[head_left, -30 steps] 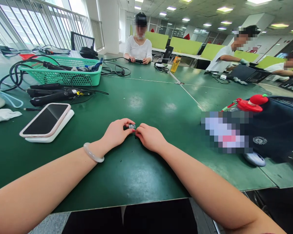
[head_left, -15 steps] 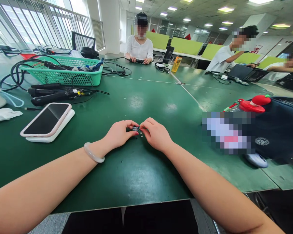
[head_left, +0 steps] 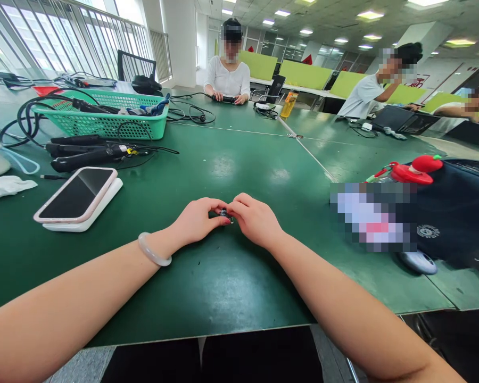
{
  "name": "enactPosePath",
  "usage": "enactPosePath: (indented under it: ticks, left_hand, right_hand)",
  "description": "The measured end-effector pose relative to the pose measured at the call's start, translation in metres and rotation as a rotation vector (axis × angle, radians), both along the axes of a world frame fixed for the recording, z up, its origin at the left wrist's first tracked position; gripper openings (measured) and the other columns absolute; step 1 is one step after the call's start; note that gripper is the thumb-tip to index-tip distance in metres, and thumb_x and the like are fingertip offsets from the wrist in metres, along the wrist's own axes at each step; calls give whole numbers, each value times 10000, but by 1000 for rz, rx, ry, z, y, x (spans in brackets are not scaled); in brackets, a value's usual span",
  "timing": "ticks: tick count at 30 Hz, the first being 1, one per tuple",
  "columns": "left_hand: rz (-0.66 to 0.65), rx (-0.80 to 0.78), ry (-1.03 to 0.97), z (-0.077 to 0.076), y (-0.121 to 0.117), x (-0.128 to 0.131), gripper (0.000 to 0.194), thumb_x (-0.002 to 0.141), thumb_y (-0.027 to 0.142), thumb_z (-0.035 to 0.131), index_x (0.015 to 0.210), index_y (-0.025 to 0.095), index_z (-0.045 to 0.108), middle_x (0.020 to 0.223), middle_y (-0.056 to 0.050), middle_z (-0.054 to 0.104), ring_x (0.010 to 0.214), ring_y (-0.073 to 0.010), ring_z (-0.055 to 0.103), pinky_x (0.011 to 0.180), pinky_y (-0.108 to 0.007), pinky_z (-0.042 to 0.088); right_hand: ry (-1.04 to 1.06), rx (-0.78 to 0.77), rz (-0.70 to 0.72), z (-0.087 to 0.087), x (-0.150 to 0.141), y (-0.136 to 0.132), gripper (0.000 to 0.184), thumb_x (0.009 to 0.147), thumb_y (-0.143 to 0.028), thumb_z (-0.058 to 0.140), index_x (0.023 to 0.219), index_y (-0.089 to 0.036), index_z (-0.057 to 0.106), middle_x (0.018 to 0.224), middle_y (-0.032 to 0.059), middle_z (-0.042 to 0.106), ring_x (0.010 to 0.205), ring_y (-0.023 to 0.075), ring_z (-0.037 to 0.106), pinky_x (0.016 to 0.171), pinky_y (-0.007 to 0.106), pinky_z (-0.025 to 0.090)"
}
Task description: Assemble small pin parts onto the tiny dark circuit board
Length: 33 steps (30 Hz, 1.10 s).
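Between the thumb and fingers of my left hand [head_left: 197,219] is a small dark piece with a pale pattern [head_left: 223,213]; its exact kind is too small to tell. My right hand [head_left: 257,221] meets it from the other side, fingers pinched together at the piece's right end. What those right fingertips grip is hidden. A tiny pale rectangular bit [head_left: 231,219] shows just under the right fingers, partly covered. Both hands are low over the green table [head_left: 231,292], and a pale bangle [head_left: 154,250] circles my left wrist.
On the left lie a phone [head_left: 77,194] on a white box [head_left: 99,213], black cable-ended tools [head_left: 91,154] and a green basket [head_left: 107,119]. To the right are a dark bag [head_left: 455,207] and a mouse [head_left: 417,262]. A person [head_left: 228,80] sits opposite.
My left fingers and the small patterned piece have shifted slightly right, closer to the right hand. The pale rectangular bit is now more covered. The right hand has barely moved.
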<state>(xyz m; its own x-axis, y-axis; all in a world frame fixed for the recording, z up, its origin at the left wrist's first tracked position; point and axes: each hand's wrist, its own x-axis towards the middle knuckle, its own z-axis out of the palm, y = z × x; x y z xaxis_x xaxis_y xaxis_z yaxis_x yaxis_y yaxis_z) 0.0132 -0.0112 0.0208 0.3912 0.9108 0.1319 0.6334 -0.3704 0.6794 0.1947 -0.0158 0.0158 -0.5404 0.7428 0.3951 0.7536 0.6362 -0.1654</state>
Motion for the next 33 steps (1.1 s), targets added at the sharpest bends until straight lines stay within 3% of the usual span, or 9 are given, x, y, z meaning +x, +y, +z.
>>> enactPosePath:
  ticks: [13, 20, 33]
  left_hand:
    - [7, 7, -30, -2, 2, -1, 283, 712, 419, 631, 948, 267, 676, 946, 5, 678, 871, -187, 608, 828, -319, 465]
    - [-14, 12, -46, -2, 1, -1, 300, 710, 403, 640, 970, 259, 673, 952, 1, 681, 872, -187, 615, 850, -323, 466]
    - [-46, -25, -80, -1, 1, -1, 298, 696, 362, 653, 972, 251, 674, 962, 2, 677, 880, -179, 611, 840, -308, 462]
  right_hand:
    - [20, -22, -41, 4, 0, -2, 201, 888, -219, 459, 873, -246, 657, 904, 11, 588, 736, 100, 523, 641, 212, 363]
    - [153, -101, -52, 4, 0, -3, 147, 874, -265, 504, 897, -222, 643, 896, 14, 589, 754, 107, 543, 687, 223, 389]
    - [339, -209, -45, 3, 0, -5, 44, 797, -194, 569, 811, -203, 610, 792, -14, 572, 643, 86, 486, 639, 215, 387]
